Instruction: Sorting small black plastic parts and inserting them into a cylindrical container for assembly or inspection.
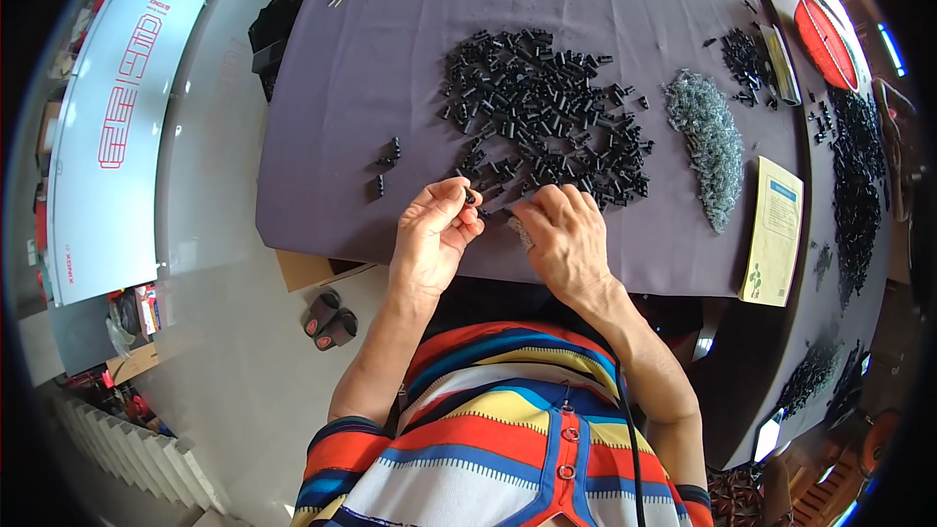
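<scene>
In my left hand (434, 229), thumb and fingers pinch a small black tubular piece (469, 197) just off the table's near edge. My right hand (564, 239) is beside it, back upward and fingers curled down. What those fingers hold is hidden. A few small pale, beaded-looking bits (520, 231) show at its thumb side. Beyond both hands spreads a large pile of short black tubular pieces (547, 107). A few more loose black pieces (388, 154) lie to the left of it.
Right of the black pile is a heap of small clear pieces (705, 141). A yellowish printed booklet (774, 229) lies near the table's right edge. Red trays (826, 41) and more black pieces (857, 185) are farther right. Dark slippers (332, 320) stand on the floor.
</scene>
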`<state>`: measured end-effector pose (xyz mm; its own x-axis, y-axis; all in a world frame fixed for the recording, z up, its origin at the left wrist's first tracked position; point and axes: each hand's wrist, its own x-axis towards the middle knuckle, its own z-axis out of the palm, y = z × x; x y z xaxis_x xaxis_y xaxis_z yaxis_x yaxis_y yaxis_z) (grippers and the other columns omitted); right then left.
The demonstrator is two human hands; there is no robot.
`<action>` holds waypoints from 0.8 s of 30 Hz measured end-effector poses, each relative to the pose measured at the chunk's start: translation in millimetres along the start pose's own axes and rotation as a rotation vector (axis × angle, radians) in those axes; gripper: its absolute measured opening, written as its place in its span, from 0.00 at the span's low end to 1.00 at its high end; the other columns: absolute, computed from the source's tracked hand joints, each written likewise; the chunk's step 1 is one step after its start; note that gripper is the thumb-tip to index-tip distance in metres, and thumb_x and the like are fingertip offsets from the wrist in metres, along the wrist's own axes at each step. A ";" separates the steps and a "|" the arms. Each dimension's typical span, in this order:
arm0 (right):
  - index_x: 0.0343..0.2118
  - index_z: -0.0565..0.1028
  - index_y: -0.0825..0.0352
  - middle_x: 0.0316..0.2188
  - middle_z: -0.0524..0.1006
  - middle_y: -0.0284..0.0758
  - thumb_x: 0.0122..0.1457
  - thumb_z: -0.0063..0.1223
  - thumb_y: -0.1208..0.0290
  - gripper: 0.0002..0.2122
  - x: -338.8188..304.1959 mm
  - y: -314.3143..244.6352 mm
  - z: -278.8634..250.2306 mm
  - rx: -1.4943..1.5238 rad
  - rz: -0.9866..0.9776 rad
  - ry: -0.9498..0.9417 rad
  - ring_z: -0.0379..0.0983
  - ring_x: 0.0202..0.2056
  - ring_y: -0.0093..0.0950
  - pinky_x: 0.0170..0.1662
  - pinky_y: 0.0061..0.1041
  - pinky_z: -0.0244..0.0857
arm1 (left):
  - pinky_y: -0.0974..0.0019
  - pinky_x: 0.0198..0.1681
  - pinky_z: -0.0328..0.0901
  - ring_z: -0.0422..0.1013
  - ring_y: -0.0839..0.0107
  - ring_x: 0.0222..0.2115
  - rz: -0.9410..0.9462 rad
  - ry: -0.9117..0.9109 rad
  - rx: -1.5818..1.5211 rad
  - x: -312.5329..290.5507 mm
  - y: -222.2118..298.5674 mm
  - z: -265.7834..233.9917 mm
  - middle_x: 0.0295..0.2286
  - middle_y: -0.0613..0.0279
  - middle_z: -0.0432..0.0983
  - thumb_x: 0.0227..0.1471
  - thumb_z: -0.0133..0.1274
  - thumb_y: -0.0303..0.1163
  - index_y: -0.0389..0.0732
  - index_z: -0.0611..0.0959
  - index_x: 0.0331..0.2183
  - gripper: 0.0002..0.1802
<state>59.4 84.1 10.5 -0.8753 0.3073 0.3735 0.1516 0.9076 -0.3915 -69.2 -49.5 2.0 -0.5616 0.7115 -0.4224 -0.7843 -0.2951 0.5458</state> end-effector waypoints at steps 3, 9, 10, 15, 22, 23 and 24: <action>0.30 0.77 0.62 0.28 0.68 0.31 0.41 0.56 0.73 0.10 2.5 -7.0 10.1 -0.054 -0.007 -0.012 0.66 0.31 0.30 0.34 0.29 0.60 | 0.71 0.32 0.66 0.69 0.76 0.25 -0.004 0.009 0.027 -1.4 -2.6 -0.1 0.31 0.58 0.76 0.56 0.51 0.27 0.38 0.78 0.38 0.07; 0.31 0.74 0.62 0.28 0.67 0.32 0.42 0.55 0.73 0.10 2.0 -11.4 11.9 -0.067 0.017 -0.080 0.66 0.31 0.31 0.35 0.30 0.59 | 0.71 0.33 0.66 0.69 0.78 0.25 -0.021 0.001 0.084 1.3 -7.7 1.6 0.31 0.60 0.76 0.57 0.51 0.29 0.40 0.78 0.38 0.07; 0.31 0.74 0.62 0.28 0.67 0.32 0.42 0.55 0.74 0.10 1.4 -10.3 12.3 -0.046 0.029 -0.081 0.66 0.32 0.31 0.35 0.30 0.59 | 0.71 0.33 0.66 0.69 0.78 0.25 -0.020 -0.005 0.086 2.2 -8.4 2.9 0.31 0.60 0.76 0.57 0.51 0.29 0.40 0.78 0.38 0.07; 0.33 0.73 0.63 0.30 0.73 0.35 0.48 0.55 0.76 0.08 -3.6 3.5 -3.2 0.208 0.144 0.097 0.70 0.33 0.36 0.35 0.33 0.64 | 0.71 0.32 0.69 0.71 0.77 0.24 -0.047 -0.011 0.022 4.2 -12.8 14.0 0.30 0.59 0.77 0.56 0.51 0.26 0.38 0.79 0.38 0.07; 0.34 0.74 0.68 0.27 0.76 0.29 0.57 0.52 0.81 0.03 -27.6 48.4 -39.7 1.168 0.773 0.244 0.70 0.26 0.17 0.30 0.17 0.64 | 0.72 0.33 0.66 0.69 0.77 0.25 -0.092 -0.115 0.057 8.0 -28.2 30.4 0.31 0.58 0.76 0.56 0.51 0.27 0.37 0.79 0.40 0.09; 0.33 0.74 0.68 0.27 0.76 0.30 0.57 0.52 0.81 0.03 -29.9 55.9 -44.2 1.256 0.824 0.269 0.70 0.25 0.17 0.30 0.17 0.64 | 0.72 0.33 0.66 0.70 0.77 0.26 -0.097 -0.130 0.051 8.4 -30.9 31.1 0.31 0.58 0.76 0.56 0.51 0.26 0.36 0.79 0.39 0.09; 0.33 0.74 0.68 0.26 0.75 0.30 0.57 0.52 0.80 0.02 -33.6 63.1 -47.9 1.418 0.861 0.322 0.69 0.25 0.17 0.30 0.18 0.64 | 0.72 0.33 0.66 0.70 0.77 0.26 -0.107 -0.142 0.055 10.8 -35.2 33.9 0.31 0.58 0.76 0.56 0.51 0.26 0.36 0.79 0.39 0.09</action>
<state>120.4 144.7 13.4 -0.6140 0.7446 -0.2616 -0.1580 -0.4407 -0.8836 -38.8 -9.7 2.7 -0.4301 0.8208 -0.3760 -0.8196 -0.1804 0.5438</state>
